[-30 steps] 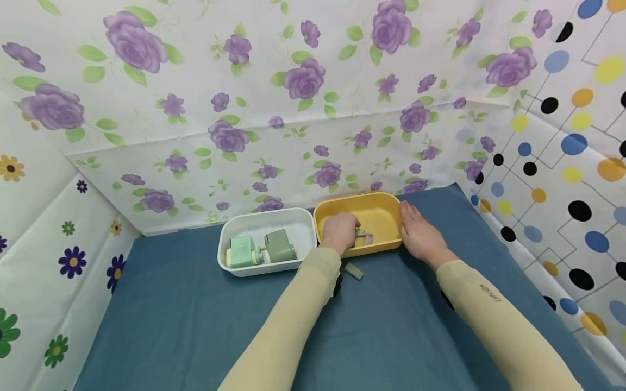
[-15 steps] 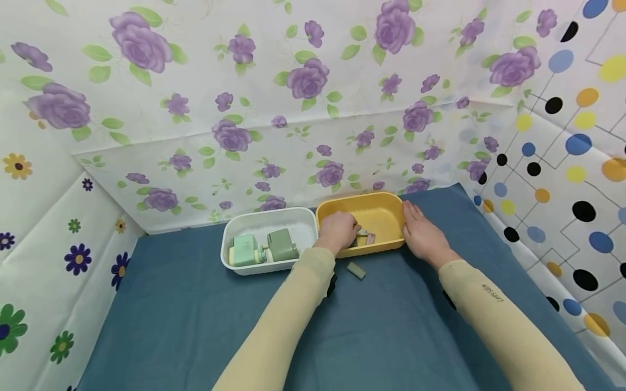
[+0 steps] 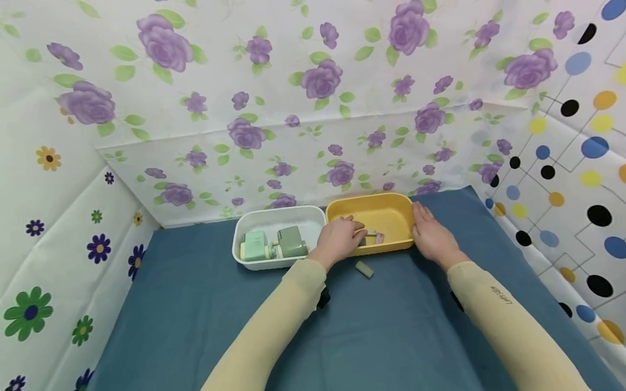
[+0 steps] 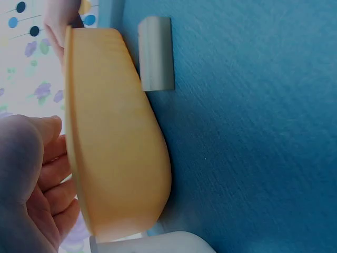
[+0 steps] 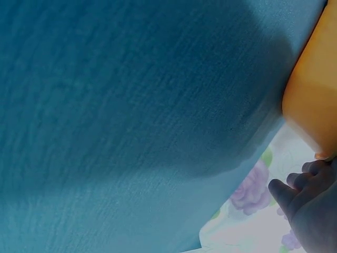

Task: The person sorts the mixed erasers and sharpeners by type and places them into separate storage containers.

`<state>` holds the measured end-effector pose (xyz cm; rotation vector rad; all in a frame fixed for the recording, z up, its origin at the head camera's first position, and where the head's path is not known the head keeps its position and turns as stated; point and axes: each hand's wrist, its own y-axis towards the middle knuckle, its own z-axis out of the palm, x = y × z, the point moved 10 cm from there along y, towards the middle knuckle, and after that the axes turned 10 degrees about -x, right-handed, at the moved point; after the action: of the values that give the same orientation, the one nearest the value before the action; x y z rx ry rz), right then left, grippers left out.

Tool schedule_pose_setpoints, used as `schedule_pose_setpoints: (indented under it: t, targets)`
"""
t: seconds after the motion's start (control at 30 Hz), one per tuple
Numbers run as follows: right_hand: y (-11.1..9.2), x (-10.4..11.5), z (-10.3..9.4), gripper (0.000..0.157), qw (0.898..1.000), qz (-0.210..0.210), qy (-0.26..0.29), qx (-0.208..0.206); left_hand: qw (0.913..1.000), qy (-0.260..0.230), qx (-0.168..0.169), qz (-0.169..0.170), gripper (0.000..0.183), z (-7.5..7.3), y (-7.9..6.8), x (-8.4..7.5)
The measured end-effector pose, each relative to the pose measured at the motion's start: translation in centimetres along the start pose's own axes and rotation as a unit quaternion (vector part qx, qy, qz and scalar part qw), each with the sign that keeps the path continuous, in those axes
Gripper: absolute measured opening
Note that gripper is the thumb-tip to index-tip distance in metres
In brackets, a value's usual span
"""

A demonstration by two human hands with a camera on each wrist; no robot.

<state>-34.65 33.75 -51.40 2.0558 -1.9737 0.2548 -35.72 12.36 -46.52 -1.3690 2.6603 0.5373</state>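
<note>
A yellow plastic basket stands against the back wall. Over its left end is my left hand, its fingers loosely bent above the rim with nothing seen between them. My right hand lies with straight fingers along the basket's right end. Inside the basket, beside the left fingertips, are a small pale piece and a small pink piece; part of the basket's inside is hidden by the left hand. A grey-green block lies on the blue cloth just in front of the basket.
A white basket adjoins the yellow one on the left. It holds a mint-green pump bottle and a darker green bottle, both lying down. Blue cloth covers the table, with patterned sheets behind and at the sides.
My left hand has risen from inside the yellow basket and its fingers have loosened. The right hand stays at the basket's right end. The head view has shifted slightly left.
</note>
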Motion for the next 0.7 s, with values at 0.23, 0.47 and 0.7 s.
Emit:
schedule_pose_setpoints:
  t: [0.23,0.47,0.7]
  targets:
    - [-0.1,-0.2,-0.2,0.066,1.000,-0.005,0.005,0.003,0.9953,-0.056,-0.068,0.040,0.028,-2.3,-1.7,-1.0]
    - [-0.2,-0.1,0.0,0.067,1.000,-0.005,-0.001,0.005,0.9889,-0.056,-0.098,0.096,0.026,-4.0,-4.0,-2.7]
    - [-0.2,0.4,-0.1,0.066,1.000,-0.011,-0.001,0.006,0.9785,-0.020,-0.110,0.174,0.027,-4.0,-6.4,-4.9]
